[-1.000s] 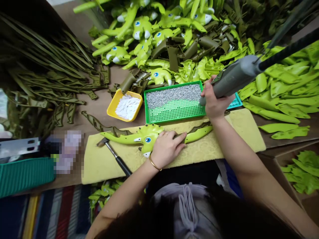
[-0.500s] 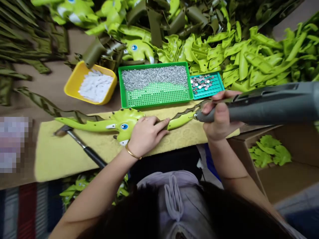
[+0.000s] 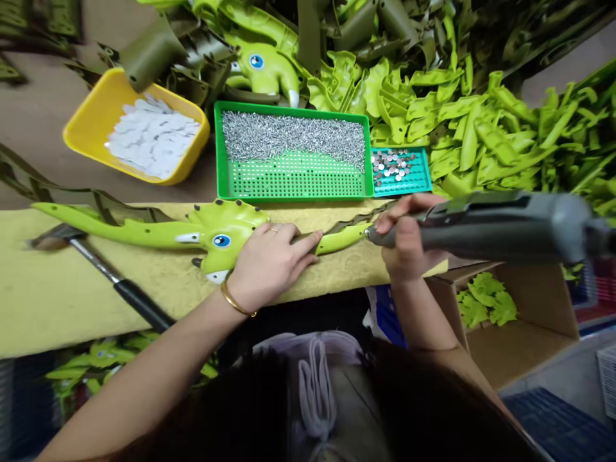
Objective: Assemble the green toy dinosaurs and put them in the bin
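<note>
A lime-green, bow-shaped plastic toy with a dinosaur head (image 3: 226, 224) lies across the yellow cloth (image 3: 43, 301). Its long arms reach out to both sides, and dark olive strips run behind them. My left hand (image 3: 272, 260), wearing a ring and a bracelet, closes over the toy just right of the head; the part under the palm is hidden. In my right hand (image 3: 409, 240) is a grey electric screwdriver (image 3: 486, 228), held almost level. Its tip meets the far end of the toy's right arm. Whether a screw sits there is too small to tell.
A hammer (image 3: 106, 269) lies at left. Behind the cloth stand a yellow tub (image 3: 77, 131) of white pieces, a green tray (image 3: 293, 183) of screws and a teal tray (image 3: 409, 183) of small metal discs. Green parts (image 3: 505, 128) pile up behind; a cardboard box (image 3: 510, 350) sits lower right.
The view has shifted, so the tub, hammer and toy appear further left. Both hands keep their hold, and the screwdriver tip is still at the toy's right end.
</note>
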Available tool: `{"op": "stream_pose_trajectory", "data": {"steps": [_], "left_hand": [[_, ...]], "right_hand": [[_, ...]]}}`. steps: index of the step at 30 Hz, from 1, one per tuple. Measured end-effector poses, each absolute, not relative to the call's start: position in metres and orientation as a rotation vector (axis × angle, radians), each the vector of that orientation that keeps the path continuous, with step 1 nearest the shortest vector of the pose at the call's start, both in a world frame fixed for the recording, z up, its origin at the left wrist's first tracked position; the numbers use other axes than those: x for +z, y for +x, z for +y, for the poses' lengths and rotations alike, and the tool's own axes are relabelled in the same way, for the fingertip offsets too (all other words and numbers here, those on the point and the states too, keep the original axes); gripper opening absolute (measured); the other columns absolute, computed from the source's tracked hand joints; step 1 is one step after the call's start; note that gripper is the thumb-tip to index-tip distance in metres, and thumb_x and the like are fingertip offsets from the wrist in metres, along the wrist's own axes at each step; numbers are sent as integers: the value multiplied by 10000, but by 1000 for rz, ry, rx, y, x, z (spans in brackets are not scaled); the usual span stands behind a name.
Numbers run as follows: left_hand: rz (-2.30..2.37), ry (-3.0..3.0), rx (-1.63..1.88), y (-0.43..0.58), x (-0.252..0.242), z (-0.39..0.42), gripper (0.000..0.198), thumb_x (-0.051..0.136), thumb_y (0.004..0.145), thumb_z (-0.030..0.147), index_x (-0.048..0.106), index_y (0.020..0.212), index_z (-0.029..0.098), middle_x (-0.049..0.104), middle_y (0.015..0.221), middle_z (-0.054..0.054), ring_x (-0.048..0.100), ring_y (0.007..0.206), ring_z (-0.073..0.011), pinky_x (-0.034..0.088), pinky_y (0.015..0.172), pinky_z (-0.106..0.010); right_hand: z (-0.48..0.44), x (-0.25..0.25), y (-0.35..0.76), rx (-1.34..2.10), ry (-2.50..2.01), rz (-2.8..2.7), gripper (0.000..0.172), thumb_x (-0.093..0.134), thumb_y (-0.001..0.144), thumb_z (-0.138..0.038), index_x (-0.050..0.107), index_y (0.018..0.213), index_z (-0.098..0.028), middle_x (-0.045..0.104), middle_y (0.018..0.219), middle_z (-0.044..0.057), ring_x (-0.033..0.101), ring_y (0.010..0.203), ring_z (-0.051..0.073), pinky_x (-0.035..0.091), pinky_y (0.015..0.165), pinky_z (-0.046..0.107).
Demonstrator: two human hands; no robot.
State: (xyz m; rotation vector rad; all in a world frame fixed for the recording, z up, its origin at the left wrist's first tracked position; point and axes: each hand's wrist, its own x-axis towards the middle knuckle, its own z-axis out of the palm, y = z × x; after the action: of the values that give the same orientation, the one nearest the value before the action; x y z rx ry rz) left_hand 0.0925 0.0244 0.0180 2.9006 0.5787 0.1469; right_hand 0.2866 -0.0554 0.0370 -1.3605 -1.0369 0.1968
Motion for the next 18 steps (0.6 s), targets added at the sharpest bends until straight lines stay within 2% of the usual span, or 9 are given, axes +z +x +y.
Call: {"op": "stream_pose_trajectory", "data": {"steps": [3, 6, 9, 11, 15, 18], "left_hand": [[560, 2909, 182, 92, 18, 25, 365, 555, 915, 413, 659, 1216, 234, 666, 883, -84, 617, 792, -243, 445, 708, -368], [561, 2910, 219, 92, 19, 25, 366, 567, 909, 411, 660, 1215, 233, 665, 874, -80, 620, 783, -241, 452, 708, -374], [557, 2908, 224, 92, 19, 25, 364, 593, 893, 412, 667, 1205, 238, 664, 859, -74, 623, 770, -237, 456, 707, -368], [560, 2905, 231, 92, 19, 25, 365, 604, 887, 410, 669, 1201, 237, 665, 857, -75, 626, 769, -237, 455, 703, -364], [562, 2892, 252, 92, 19, 26, 364, 604, 888, 399, 669, 1201, 225, 667, 868, -85, 629, 784, -244, 456, 706, -366], [559, 2885, 254, 92, 18, 25, 371, 612, 882, 394, 666, 1209, 226, 664, 870, -83, 628, 784, -248, 459, 710, -371]], "right_hand": [[-18, 48, 298, -136, -1092, -829, 238, 620, 847, -405, 560, 1038, -277, 582, 869, -36, 472, 466, 50, 374, 384, 229], [22, 38, 309, -226, -1093, -761, 202, 605, 861, -390, 560, 988, -239, 587, 929, -9, 529, 507, 54, 426, 424, 233], [44, 14, 317, -236, -1198, -796, 236, 587, 865, -428, 554, 942, -208, 552, 1019, 26, 614, 625, 94, 536, 553, 311], [47, 0, 322, -211, -1228, -795, 267, 552, 888, -442, 532, 982, -193, 538, 1052, 49, 626, 678, 107, 574, 634, 368], [41, -13, 333, 7, -1228, -867, 352, 474, 936, -459, 460, 1167, -193, 528, 1032, 60, 659, 765, 134, 605, 714, 418], [38, -15, 336, 45, -1223, -900, 340, 478, 938, -450, 474, 1185, -215, 525, 1045, 58, 675, 815, 152, 613, 723, 411]]}}
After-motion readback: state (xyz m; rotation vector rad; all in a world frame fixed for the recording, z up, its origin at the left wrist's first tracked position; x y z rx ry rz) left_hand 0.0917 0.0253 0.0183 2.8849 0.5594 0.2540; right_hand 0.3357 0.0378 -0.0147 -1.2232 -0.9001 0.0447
